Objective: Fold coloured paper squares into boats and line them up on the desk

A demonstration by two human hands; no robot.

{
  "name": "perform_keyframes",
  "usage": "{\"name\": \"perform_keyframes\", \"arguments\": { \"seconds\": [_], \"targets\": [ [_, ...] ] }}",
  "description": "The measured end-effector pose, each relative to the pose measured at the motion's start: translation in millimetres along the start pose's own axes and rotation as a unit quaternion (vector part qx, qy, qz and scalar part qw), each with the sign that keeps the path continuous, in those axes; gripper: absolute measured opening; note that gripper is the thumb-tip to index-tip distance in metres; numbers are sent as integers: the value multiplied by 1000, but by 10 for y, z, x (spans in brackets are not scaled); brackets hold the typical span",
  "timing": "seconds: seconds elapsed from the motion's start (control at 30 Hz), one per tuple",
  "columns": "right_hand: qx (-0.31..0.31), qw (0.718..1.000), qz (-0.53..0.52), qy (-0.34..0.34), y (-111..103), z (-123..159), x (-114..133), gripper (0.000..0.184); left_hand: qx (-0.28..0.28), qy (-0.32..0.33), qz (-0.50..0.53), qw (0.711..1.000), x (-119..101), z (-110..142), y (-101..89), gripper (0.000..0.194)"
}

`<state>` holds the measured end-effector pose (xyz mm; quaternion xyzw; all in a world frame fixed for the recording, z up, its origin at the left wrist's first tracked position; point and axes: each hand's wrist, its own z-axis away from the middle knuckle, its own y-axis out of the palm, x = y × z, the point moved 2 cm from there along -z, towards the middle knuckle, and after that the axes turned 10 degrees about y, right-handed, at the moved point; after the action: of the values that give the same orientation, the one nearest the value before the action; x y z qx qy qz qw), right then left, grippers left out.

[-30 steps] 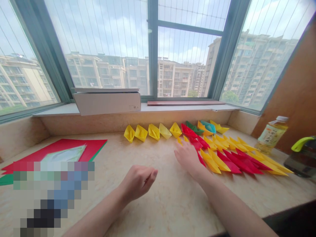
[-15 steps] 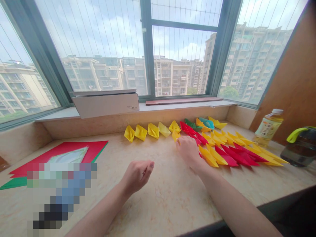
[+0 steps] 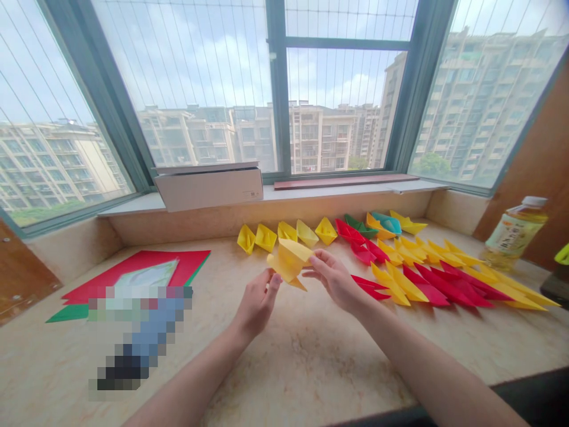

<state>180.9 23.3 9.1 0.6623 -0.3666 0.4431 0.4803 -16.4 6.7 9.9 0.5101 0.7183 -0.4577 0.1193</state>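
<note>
Between my two hands, above the middle of the counter, is a yellow folded paper boat (image 3: 291, 259). My left hand (image 3: 258, 298) pinches its left end between thumb and fingers. At its right end, my right hand (image 3: 331, 277) grips an edge with thumb and fingertips. Behind it stands a row of yellow paper boats (image 3: 265, 238) along the back wall. To the right of my right hand lie red paper boats (image 3: 365, 247), yellow pointed paper boats (image 3: 395, 283) and red pointed ones (image 3: 448, 284), grouped in rows.
Red paper sheets (image 3: 146, 261) with a clear packet (image 3: 149, 276) on them lie at the left, green paper (image 3: 66, 313) beneath. A white box (image 3: 211, 188) sits on the window ledge. A drink bottle (image 3: 515, 231) and a dark container (image 3: 558, 287) stand at the right.
My right hand has brought a yellow paper boat from the back row toward me and left. My left hand has moved up and taken hold of its other end. The view has shifted left.
</note>
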Motion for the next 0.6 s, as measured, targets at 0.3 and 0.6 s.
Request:
{"name": "perform_keyframes", "arguments": {
  "seconds": [0.3,0.6],
  "targets": [
    [70,994,58,65,152,85,-58,40,-34,-72,276,958,46,-19,153,52],
    [71,989,125,39,145,61,-76,72,-23,-83,229,970,140,-22,113,41]
  ]
}}
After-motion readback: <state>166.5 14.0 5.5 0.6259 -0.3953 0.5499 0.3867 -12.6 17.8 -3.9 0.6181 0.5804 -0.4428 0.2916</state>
